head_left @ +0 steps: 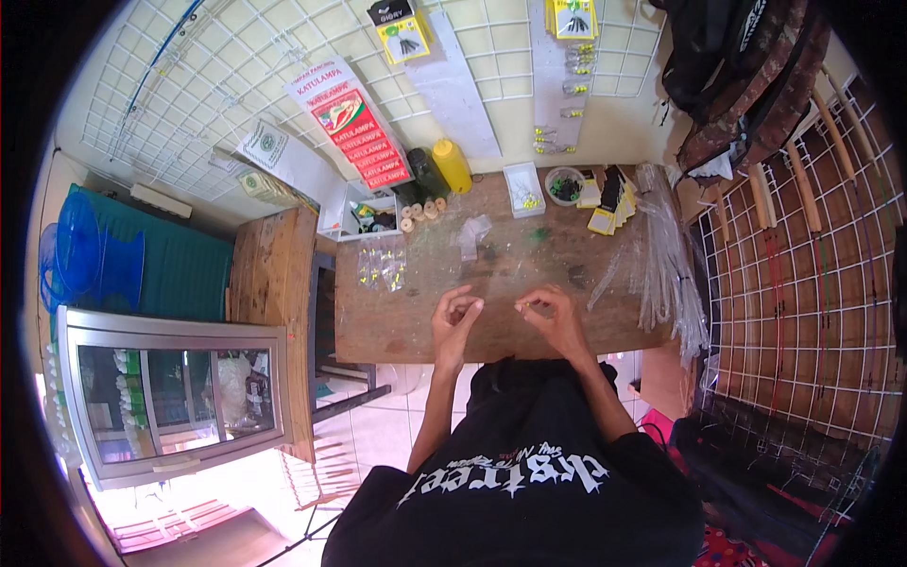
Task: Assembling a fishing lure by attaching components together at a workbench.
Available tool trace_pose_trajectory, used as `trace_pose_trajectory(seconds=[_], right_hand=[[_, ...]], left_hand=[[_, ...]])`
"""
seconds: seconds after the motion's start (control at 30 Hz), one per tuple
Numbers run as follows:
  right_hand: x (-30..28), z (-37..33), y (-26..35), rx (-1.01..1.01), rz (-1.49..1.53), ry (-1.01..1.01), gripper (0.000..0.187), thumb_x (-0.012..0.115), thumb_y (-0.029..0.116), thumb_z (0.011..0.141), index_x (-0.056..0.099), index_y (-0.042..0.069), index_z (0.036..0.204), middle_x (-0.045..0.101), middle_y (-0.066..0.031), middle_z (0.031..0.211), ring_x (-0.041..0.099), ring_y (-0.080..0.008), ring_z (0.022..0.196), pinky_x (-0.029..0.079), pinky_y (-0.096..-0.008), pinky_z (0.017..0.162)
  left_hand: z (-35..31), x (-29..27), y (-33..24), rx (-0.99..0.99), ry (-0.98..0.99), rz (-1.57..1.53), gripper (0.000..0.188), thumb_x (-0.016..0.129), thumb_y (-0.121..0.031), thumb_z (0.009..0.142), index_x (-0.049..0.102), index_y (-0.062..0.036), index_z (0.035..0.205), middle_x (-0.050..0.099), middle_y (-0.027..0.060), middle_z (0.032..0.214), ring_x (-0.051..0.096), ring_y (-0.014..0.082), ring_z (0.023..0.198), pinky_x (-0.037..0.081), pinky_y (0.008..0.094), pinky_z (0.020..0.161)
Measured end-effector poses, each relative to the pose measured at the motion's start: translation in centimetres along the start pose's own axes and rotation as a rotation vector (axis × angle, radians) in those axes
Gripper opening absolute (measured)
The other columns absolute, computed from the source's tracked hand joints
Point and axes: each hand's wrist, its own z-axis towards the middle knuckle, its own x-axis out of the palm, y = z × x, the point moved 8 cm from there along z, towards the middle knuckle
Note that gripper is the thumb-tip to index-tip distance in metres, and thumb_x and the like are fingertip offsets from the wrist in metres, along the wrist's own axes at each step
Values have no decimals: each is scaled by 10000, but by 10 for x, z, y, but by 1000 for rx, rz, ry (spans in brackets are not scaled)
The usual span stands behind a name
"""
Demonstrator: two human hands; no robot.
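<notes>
Above the front part of the wooden worktable (416, 321), my left hand (455, 319) is closed, thumb and forefinger tips pinched together. Whatever it holds is too small to make out. My right hand (556, 319) faces it across a small gap, also pinching, with a tiny yellowish speck at its fingertips. Beyond the hands, a crumpled clear plastic bag (473, 234) lies on the wood. To the left are several small clear packets with yellow bits (382, 268). A white tray (523, 192) with small yellow-green pieces stands at the back, beside a round tub of dark green bits (566, 186).
Yellow and black cards (609, 200) and a bundle of long clear plastic sleeves (666, 265) lie on the right. A yellow bottle (452, 167), round wooden pieces (422, 214) and a white box (364, 219) line the back left. A glass cabinet (179, 387) stands left.
</notes>
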Motion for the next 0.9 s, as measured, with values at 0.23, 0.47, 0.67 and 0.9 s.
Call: trace_pose_trajectory(seconds=[0.23,0.47,0.67,0.9], right_hand=[[18,-8,6,-122,-182,194,118,694,138,768,674,54,848,640,-109,904,580,-305,930,440,-403,836],[20,-12,1,-123,-187,240,111,676,128,771,667,51,850,635,-133,903,582,-326,935,443,-412,860],[12,-10,-3,-99,-205,248,108,672,124,768,669,64,857,638,-146,922,583,-331,942,449,-411,854],[7,-8,-21,-97,-237,288,117,680,144,777,671,73,869,646,-158,957,575,-346,1004,430,-422,895]], left_hand=[[-13,31,-44,468,213,753,375,771,-133,712,662,-87,1068,670,61,999,565,206,880,408,327,806],[-18,39,-32,449,305,946,222,750,-186,714,719,-99,916,696,23,779,579,207,848,372,348,814],[-19,51,-32,410,353,965,119,698,-160,775,715,-96,874,686,44,817,571,218,820,366,349,793],[-13,54,-17,430,373,991,90,688,-168,781,692,-102,843,657,45,806,564,233,806,366,363,788]])
